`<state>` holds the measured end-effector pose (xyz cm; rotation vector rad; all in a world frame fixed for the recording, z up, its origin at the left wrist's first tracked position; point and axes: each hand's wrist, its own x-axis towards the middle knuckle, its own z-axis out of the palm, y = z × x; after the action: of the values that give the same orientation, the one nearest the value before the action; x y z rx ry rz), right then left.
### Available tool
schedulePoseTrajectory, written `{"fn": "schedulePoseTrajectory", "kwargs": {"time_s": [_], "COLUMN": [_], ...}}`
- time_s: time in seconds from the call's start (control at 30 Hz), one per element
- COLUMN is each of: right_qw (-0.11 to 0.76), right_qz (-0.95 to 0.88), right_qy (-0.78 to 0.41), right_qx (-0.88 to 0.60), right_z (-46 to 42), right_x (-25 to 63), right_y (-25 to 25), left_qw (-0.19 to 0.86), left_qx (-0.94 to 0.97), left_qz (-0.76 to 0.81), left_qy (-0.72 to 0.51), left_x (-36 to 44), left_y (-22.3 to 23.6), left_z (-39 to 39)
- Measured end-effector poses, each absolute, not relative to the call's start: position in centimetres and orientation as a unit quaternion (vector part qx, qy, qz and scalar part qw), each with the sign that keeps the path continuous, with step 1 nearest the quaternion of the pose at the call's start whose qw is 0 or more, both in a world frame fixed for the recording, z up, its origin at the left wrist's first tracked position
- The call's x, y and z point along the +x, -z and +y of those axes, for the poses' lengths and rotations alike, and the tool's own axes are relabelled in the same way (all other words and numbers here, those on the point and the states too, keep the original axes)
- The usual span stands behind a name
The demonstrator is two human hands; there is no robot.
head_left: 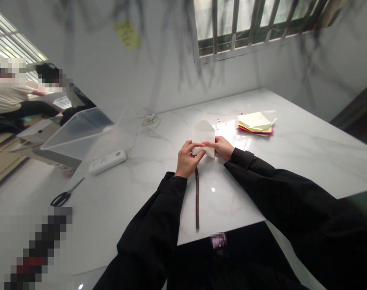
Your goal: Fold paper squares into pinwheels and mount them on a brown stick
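Observation:
A small white paper envelope [204, 133] with its pointed flap up lies on the white marble table [292, 153]. My left hand [188, 159] pinches its lower left edge, fingers curled. My right hand [222, 146] presses and grips its lower right side, fingers closed on the paper. Below the hands a thin dark brown strip [197, 197] runs from under the envelope toward the table's near edge.
A stack of yellow, white and red papers [256, 123] lies to the right. On the left are a clear plastic bin [77, 131], a white power strip [107, 162], black scissors [62, 197] and a coiled white cable [149, 119]. Other people sit at far left.

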<state>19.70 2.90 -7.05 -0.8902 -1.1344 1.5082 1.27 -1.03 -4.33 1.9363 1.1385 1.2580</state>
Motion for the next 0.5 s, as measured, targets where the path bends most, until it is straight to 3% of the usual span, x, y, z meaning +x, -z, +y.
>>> {"fn": "schedulePoseTrajectory", "kwargs": {"time_s": [0.1,0.3,0.5], "right_qw": [0.496,0.48,0.464], "right_qz": [-0.481,-0.484,-0.508], "right_qy": [-0.622,-0.631,-0.626], "right_qx": [-0.368,-0.372,-0.368], "right_z": [2.9,2.7,2.7], "right_x": [19.7,19.5,19.5], "right_y": [7.1,6.7,6.7], "left_qw": [0.265,0.371,0.404], "left_qx": [0.728,0.639,0.612], "left_qz": [0.427,0.433,0.434], "left_qy": [-0.467,-0.517,-0.524], "left_x": [1.5,1.5,1.4], "left_y": [4.3,5.1,5.5], "left_z": [-1.1,-0.3,0.1]}}
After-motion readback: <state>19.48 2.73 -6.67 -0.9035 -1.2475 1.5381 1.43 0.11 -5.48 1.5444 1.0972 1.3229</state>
